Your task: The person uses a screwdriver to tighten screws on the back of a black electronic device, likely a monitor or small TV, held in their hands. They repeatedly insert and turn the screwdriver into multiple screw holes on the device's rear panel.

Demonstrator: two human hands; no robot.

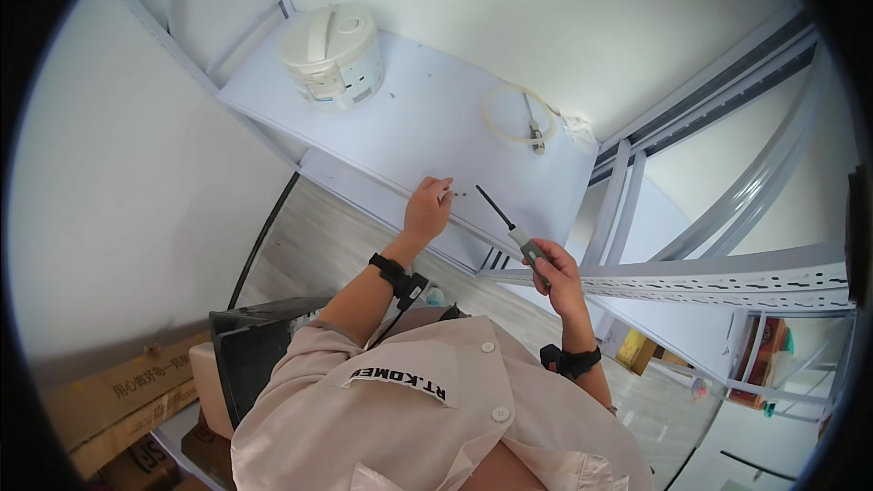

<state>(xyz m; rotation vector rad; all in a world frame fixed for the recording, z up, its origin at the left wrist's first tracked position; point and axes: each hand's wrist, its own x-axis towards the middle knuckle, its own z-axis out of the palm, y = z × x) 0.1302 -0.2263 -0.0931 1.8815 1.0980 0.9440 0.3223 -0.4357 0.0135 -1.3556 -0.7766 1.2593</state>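
One white rice cooker [332, 55]. One screwdriver [511, 228], black shaft, pale handle. One coiled pale hose [515, 115] with a metal end fitting. Two small dark screws [457, 193], close together. One white shelf board [427, 118]. Two black wristbands [397, 275], one per forearm. Two hands: left hand [429, 206], right hand [556, 275].

Head camera looks steeply down, close above the white shelf [427, 118].
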